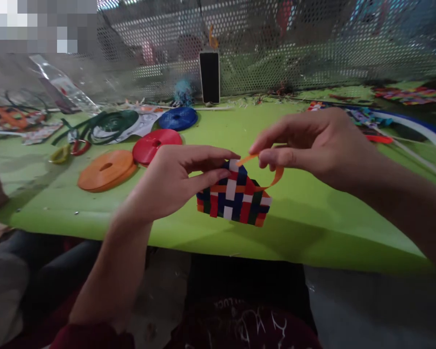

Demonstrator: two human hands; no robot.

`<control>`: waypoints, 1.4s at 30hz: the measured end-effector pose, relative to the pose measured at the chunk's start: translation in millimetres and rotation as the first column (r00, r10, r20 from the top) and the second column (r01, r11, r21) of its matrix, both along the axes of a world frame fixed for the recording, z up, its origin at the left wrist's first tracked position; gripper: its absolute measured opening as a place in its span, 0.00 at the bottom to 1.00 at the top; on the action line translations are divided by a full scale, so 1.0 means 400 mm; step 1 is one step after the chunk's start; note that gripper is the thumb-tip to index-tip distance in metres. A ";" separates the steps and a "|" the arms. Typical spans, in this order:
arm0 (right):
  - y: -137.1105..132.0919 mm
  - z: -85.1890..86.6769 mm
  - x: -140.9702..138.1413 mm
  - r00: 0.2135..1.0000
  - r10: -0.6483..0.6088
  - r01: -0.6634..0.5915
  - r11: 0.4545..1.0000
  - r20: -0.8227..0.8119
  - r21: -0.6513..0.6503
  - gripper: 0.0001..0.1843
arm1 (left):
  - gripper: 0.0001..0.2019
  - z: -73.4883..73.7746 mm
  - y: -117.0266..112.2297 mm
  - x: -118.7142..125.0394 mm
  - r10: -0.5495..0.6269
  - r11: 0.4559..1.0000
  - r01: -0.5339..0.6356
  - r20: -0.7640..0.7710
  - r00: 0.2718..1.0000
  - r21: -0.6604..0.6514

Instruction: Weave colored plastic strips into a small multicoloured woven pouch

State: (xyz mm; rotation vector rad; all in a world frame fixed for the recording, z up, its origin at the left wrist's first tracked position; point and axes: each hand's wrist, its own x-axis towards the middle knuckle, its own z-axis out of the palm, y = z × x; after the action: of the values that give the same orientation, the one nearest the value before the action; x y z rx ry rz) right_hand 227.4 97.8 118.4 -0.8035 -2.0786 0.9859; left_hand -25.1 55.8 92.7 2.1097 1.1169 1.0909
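A small woven piece (236, 198) of red, white, blue, green and orange strips is held up over the front part of the table. My left hand (189, 174) pinches its upper left edge between thumb and fingers. Between the thumb and fingertips of my right hand (294, 145) is the end of a narrow orange strip (276, 178). That strip loops down from the right hand and runs into the weave. Its tip points left, close to the top of the woven piece. The back of the woven piece is hidden.
Left of my hands lie an orange roll (107, 169), a red roll (156, 144), a blue roll (178, 118), green strip coils (112, 123) and scissors (70, 148). A phone (210, 77) leans on the perforated metal panel (254, 48). Woven pieces and strips (370, 118) lie back right.
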 end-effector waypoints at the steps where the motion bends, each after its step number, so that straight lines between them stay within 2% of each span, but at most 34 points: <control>1: 0.004 -0.005 0.004 0.999 0.045 -0.045 0.998 0.004 -0.048 0.03 | 0.12 0.001 0.003 0.001 -0.013 1.000 0.013 -0.006 1.000 -0.025; 4: 0.018 -0.020 0.012 0.989 0.147 -0.143 0.979 0.014 -0.148 0.03 | 0.11 -0.003 0.013 0.004 -0.038 0.996 0.037 -0.012 0.999 -0.078; 8: 0.030 -0.034 0.007 0.982 0.168 -0.147 0.968 0.089 -0.202 0.05 | 0.10 -0.019 0.042 0.010 -0.094 0.979 0.091 -0.011 0.995 -0.182; 13: 0.039 -0.075 -0.005 0.984 0.118 -0.103 0.988 0.130 -0.118 0.10 | 0.12 -0.056 0.098 0.008 -0.191 0.945 0.177 -0.025 0.981 -0.273; 16: 0.043 -0.107 -0.005 0.991 0.056 -0.042 0.992 0.125 -0.118 0.09 | 0.18 -0.081 0.122 0.006 -0.274 0.904 0.245 -0.034 0.961 -0.350; 19: 0.044 -0.128 0.000 0.985 0.008 0.009 0.995 0.171 -0.098 0.09 | 0.22 -0.101 0.132 0.009 -0.307 0.860 0.257 -0.044 0.951 -0.441; 25: 0.030 -0.133 0.000 0.972 -0.046 0.037 0.998 0.231 0.044 0.05 | 0.20 -0.112 0.140 0.012 -0.332 0.819 0.291 0.004 0.943 -0.494; 29: 0.022 -0.136 -0.006 0.972 -0.046 0.036 0.998 0.232 0.045 0.04 | 0.19 -0.114 0.144 0.014 -0.355 0.780 0.313 0.029 0.934 -0.542; 33: 0.027 -0.136 -0.009 0.971 -0.041 0.053 0.998 0.237 -0.044 0.09 | 0.19 -0.116 0.147 0.014 -0.341 0.803 0.289 -0.004 0.940 -0.520; 37: 0.039 -0.135 -0.003 0.975 -0.101 0.127 0.984 0.199 -0.126 0.14 | 0.20 -0.118 0.153 0.003 -0.329 0.822 0.277 -0.018 0.944 -0.498; 42: 0.052 -0.144 0.003 0.967 -0.138 0.193 0.945 0.213 -0.264 0.22 | 0.24 -0.118 0.162 -0.013 -0.266 0.842 0.256 0.048 0.963 -0.475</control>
State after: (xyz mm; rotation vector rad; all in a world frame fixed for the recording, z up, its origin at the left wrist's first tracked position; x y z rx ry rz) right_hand 228.6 118.7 60.7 -1.2446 -2.0119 1.1659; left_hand -30.1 120.7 45.5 1.8060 0.9496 0.5887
